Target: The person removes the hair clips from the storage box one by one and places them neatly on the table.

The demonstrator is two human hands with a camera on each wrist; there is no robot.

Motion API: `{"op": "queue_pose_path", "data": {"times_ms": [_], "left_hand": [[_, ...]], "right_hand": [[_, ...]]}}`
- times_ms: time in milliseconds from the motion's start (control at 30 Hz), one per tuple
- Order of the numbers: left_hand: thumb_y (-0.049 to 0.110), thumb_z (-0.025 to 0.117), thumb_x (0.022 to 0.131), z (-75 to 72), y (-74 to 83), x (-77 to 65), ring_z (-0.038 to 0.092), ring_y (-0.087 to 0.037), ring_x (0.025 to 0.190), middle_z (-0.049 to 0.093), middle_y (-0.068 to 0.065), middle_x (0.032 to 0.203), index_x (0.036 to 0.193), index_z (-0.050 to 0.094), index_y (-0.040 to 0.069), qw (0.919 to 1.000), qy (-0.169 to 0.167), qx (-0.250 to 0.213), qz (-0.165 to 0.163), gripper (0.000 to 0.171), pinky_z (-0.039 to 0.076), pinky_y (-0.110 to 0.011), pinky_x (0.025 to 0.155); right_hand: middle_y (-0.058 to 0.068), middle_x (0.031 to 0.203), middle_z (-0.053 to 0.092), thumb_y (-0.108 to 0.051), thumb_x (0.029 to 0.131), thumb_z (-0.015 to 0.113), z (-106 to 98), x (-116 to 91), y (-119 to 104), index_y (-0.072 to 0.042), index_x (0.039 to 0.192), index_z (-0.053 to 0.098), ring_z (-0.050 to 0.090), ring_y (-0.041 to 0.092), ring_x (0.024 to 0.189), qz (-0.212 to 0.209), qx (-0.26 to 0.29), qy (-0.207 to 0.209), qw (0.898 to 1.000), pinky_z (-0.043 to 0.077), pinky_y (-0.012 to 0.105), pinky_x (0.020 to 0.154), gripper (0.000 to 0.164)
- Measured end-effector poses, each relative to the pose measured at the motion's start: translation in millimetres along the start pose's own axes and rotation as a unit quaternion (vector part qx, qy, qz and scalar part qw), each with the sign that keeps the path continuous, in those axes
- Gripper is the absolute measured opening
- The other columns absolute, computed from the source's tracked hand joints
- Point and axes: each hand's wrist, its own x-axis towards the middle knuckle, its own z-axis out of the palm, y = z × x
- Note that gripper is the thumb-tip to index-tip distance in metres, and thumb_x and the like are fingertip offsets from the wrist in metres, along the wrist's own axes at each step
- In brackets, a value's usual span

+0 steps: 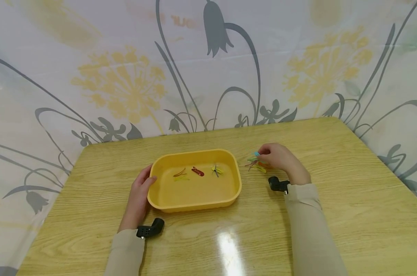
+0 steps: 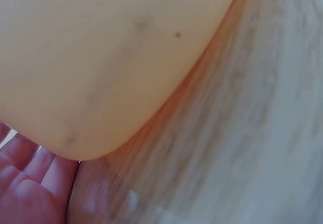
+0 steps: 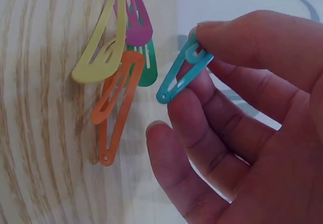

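Head: my view forward and down, farthest | left wrist: close, facing the tray (image 1: 194,193) | right wrist: close, facing hair clips (image 3: 132,65) | head shares both

White glare (image 1: 230,251) on the tabletop (image 1: 263,230); left wrist view hazy, soft

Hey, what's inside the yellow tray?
The tray holds a red hair clip, an orange clip near a yellow clip, and overlapping clips at right, whose covered parts can't be seen. The left hand hides part of its left end.
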Motion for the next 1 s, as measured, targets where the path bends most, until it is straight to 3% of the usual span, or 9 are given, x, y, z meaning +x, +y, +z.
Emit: {"op": "queue_pose_path", "data": {"times_ms": [633, 1000], "left_hand": [[0.02, 0.041, 0.095, -1.0, 1.2, -1.9, 0.039, -0.016, 0.12, 0.034, 0.003, 0.138, 0.137, 0.034, 0.017, 1.0, -0.002, -0.004, -0.004, 0.043, 0.039, -0.022, 0.091], [0.018, 0.042, 0.094, 0.2, 0.0, -0.8, 0.039, -0.017, 0.119, 0.035, 0.002, 0.138, 0.137, 0.035, 0.016, 0.9999, -0.003, -0.01, 0.0, 0.044, 0.04, -0.02, 0.088]], "right_hand": [[0.018, 0.104, 0.058, -0.018, 0.088, 0.053, -1, -5, 4, 0.004, 0.107, 0.059, 0.053, 0.026, 0.085, 0.052, 0.008, -0.014, 0.999, 0.043, 0.041, 0.075, 0.03], [0.016, 0.099, 0.059, -0.019, 0.088, 0.053, 0, -4, 11, 0.004, 0.103, 0.06, 0.052, 0.025, 0.079, 0.06, -0.007, -0.017, 0.998, 0.043, 0.038, 0.071, 0.029]]}}
